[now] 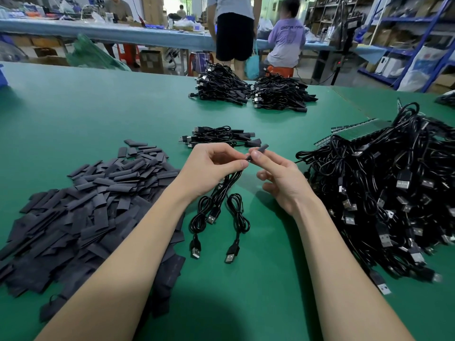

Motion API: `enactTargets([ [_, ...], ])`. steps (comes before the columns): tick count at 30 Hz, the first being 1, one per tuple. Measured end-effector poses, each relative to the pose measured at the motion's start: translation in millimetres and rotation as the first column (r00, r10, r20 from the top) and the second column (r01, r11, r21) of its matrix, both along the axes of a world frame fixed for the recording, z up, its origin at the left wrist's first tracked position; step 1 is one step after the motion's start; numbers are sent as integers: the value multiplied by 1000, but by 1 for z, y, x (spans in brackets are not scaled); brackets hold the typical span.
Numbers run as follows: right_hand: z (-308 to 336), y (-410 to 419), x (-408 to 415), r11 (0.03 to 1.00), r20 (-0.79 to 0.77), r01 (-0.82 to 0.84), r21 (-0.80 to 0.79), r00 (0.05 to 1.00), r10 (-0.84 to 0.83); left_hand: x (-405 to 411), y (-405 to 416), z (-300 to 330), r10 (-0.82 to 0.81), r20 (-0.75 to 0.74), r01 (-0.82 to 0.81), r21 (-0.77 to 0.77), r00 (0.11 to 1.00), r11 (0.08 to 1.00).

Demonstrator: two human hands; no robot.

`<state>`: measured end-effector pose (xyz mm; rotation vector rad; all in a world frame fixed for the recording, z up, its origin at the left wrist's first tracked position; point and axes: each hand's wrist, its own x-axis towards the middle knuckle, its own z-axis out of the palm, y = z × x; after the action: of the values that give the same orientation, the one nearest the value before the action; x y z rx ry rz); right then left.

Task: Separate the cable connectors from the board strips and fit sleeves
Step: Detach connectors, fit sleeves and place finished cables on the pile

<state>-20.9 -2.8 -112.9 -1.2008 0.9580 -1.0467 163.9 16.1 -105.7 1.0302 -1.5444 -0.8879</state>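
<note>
You are holding a small bunch of cables [227, 185] up over the green desk [98, 107] in your left hand [211, 166], its fingers curled round the bunch and pinching one cable end at the thumb tip. Your right hand [275, 175] is pinching a short dark sleeve [261, 148] between thumb and forefinger, the other fingers hanging loosely curled.

The sleeve is lying with its long axis running from lower left to upper right — the near mouth is pointing down and left at the cable end, the far end is pointing away toward the tangled pile of cables still on board strips [384, 193]. The two are meeting tip to tip; whether the connector is already inside the mouth is too small to tell.

What could go wrong: the sleeve looks flattened, so its mouth may be pinched shut by your grip and the connector could be catching on the lip instead of sliding in. You are also carrying several cables at once, and their free plugs are dangling down onto the desk — their weight could be dragging the end off line. A loose pinch could be letting the sleeve drop among the heap of spare sleeves [93, 205] to your left.
</note>
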Motion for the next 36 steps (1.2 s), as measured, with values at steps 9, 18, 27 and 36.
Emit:
enactTargets([
  [9, -3, 3, 11, 965, 9, 211, -157, 977, -212, -8, -1, 1, 60, 4, -60, 132, 998, 989],
  [18, -3, 3, 19, 931, 115, 327, -164, 943, -311, -13, 0, -1, 114, -23, -109, 162, 993, 981],
  [27, -6, 5, 20, 951, 87, 286, -120, 957, -276, -15, 1, -2, 199, 32, -201, 162, 979, 966],
  [36, 0, 2, 21, 882, 187, 472, 6, 866, -464, -8, 3, 10, 25, 229, -120, 411, 973, 904],
])
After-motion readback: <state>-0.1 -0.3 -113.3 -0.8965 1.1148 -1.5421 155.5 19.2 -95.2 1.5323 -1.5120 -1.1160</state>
